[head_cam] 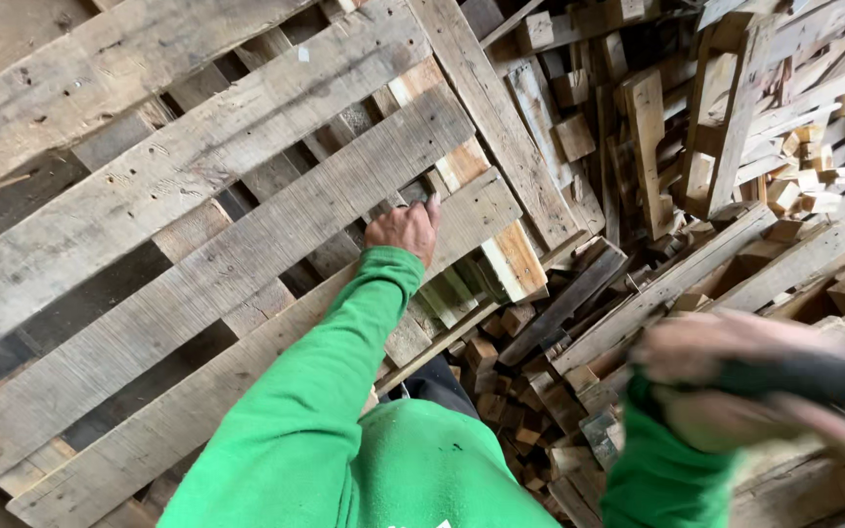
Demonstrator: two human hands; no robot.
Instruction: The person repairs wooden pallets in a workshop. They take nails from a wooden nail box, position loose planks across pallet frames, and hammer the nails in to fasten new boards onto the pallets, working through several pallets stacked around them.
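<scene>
A weathered wooden pallet leans across the left and middle of the head view. My left hand reaches forward in a green sleeve and grips the edge of one of its slats, fingers curled into the gap. At the lower right my right hand is blurred by motion and is closed around a dark handle that runs off toward the right edge. The tool's head is out of view.
A large heap of broken pallet boards and small wood blocks fills the right and upper right. More short offcuts lie below the pallet's edge near my body. Long loose planks slant across the pile.
</scene>
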